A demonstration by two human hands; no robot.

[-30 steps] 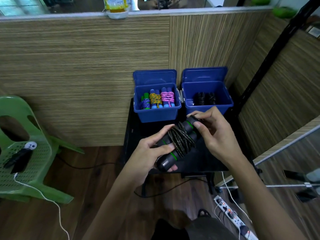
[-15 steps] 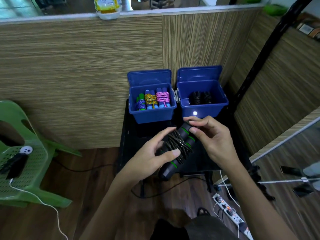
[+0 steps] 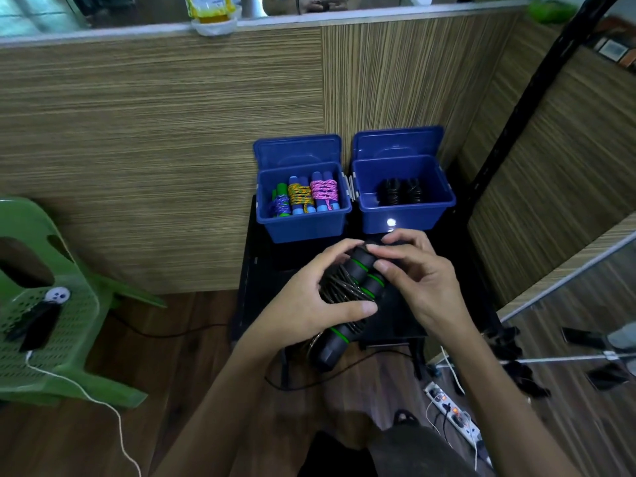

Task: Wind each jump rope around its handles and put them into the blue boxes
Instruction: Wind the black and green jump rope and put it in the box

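A black jump rope (image 3: 347, 297) with green-ringed handles has its dark cord wound around the two handles. My left hand (image 3: 309, 301) grips the wound middle of the bundle, thumb across the front. My right hand (image 3: 416, 280) pinches the upper ends of the handles. Both hold it above a small black table (image 3: 399, 315), just in front of two open blue boxes. The left blue box (image 3: 303, 222) holds three wound coloured ropes. The right blue box (image 3: 406, 215) holds wound black ropes.
A wood-grain partition wall (image 3: 172, 149) rises behind the boxes. A green plastic chair (image 3: 44, 304) with a black device and white cable stands at the left. A power strip (image 3: 454, 418) and cables lie on the wooden floor at lower right. A black stand leg (image 3: 516, 132) leans at right.
The rope bundle and both hands have shifted a little toward the boxes. My right-hand fingers moved up onto the handle tips, and my left hand stretches further over the wound cord.
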